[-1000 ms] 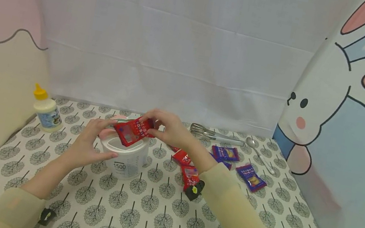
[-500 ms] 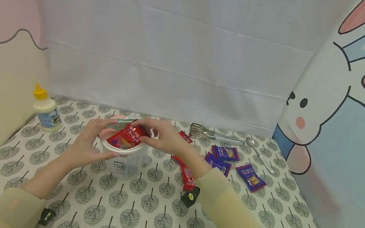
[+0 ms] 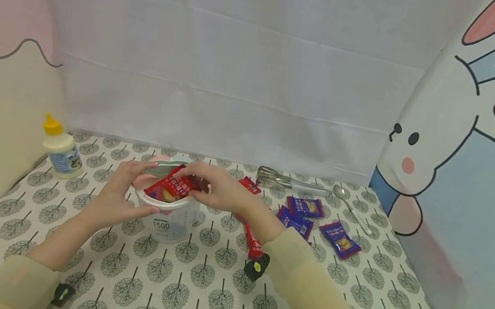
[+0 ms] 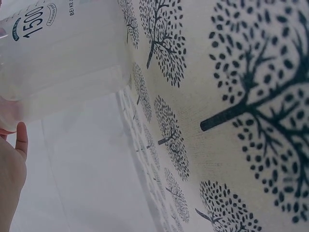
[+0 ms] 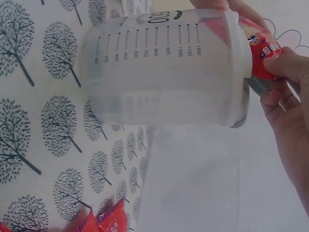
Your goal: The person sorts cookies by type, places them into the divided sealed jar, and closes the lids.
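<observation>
A clear plastic measuring cup (image 3: 167,225) marked 1500 stands upright on the tablecloth, with a white rim and pink and green parts at its mouth. My left hand (image 3: 121,196) holds the cup's upper left side, thumb in front and fingers behind. In the left wrist view part of that hand (image 4: 10,176) shows against the cup (image 4: 63,58). A red snack packet (image 3: 172,185) slants into the mouth, its lower end just inside the rim. My right hand (image 3: 217,188) pinches its upper end. The right wrist view shows thumb and fingers on the packet (image 5: 264,53) beside the rim.
Red packets (image 3: 254,243) lie right of the cup, partly under my right forearm. Several purple packets (image 3: 340,241) lie farther right. A whisk (image 3: 292,184) and a spoon (image 3: 352,210) are at the back right. A yellow-capped bottle (image 3: 63,149) stands at the left edge.
My right hand has lowered the red packet from above the rim into the cup's mouth. The left hand has stayed on the cup.
</observation>
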Available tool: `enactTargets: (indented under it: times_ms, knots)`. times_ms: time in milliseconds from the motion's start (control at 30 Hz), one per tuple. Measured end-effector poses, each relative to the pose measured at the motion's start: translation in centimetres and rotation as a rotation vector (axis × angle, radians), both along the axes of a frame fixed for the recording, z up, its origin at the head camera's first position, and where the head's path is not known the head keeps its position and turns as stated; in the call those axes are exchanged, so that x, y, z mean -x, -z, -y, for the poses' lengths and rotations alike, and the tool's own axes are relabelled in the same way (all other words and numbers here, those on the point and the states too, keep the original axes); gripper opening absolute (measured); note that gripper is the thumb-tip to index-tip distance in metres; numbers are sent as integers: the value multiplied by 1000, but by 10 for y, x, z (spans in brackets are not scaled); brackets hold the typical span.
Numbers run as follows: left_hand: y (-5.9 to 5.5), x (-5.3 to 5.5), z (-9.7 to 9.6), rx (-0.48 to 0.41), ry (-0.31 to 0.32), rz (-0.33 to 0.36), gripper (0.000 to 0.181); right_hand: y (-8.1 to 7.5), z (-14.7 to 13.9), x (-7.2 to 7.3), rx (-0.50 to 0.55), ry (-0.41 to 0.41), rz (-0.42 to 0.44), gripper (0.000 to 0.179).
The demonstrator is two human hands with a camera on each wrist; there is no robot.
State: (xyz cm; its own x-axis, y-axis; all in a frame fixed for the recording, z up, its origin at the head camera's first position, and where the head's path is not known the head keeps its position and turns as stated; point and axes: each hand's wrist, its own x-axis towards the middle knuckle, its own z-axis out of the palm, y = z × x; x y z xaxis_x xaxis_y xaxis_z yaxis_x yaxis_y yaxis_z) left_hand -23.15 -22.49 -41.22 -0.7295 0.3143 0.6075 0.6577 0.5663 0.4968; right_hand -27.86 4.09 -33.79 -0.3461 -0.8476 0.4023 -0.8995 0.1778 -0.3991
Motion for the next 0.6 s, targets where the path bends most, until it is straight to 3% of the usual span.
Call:
enactTargets:
  times_ms: [200, 333, 433, 600]
  knots:
    - [1, 0, 1, -8, 1, -4, 98, -14, 6, -4, -109, 53, -40, 43]
    - [1, -1, 2, -1, 12, -13, 98, -8, 15, -10, -216, 19, -81, 39]
    - [0, -1, 1, 5, 17, -18, 99, -2, 17, -11, -232, 7, -86, 35]
    - [0, -2, 0, 4, 11, -9, 98, 4, 13, -10, -170, -30, 30, 38]
